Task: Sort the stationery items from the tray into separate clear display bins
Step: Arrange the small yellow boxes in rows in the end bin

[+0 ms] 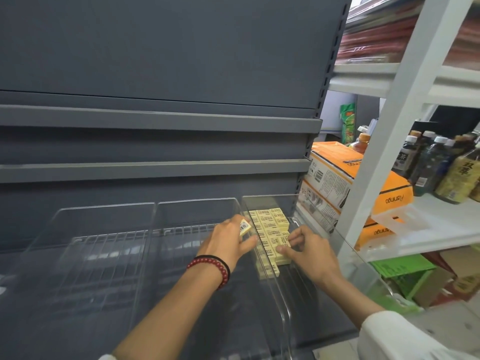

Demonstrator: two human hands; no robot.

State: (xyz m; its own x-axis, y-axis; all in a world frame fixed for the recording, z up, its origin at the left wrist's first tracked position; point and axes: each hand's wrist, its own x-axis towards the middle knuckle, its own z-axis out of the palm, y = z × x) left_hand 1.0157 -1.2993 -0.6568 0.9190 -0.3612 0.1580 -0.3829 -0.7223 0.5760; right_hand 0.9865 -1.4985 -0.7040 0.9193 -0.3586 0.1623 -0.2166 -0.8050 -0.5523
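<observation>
Several small pale yellow eraser-like blocks (pixel 270 224) with dark print lie in rows inside the rightmost clear bin (pixel 283 318) on the dark grey shelf. My left hand (pixel 231 242), red bead bracelet on its wrist, grips one yellow block with a barcode label (pixel 244 226) and reaches over the wall between the bins. My right hand (pixel 309 249) is inside the right bin, pinching a yellow block (pixel 281 246) between thumb and fingers at the near end of the rows. Two more clear bins (pixel 104 216) stand to the left; nothing shows inside them. No tray is in view.
Grey shelf ledges (pixel 155 120) run above the bins. To the right stands a white rack (pixel 405 105) with orange cartons (pixel 337 175), dark drink bottles (pixel 441 165) and a white plastic piece. Green crates (pixel 405 271) and boxes sit on the floor below it.
</observation>
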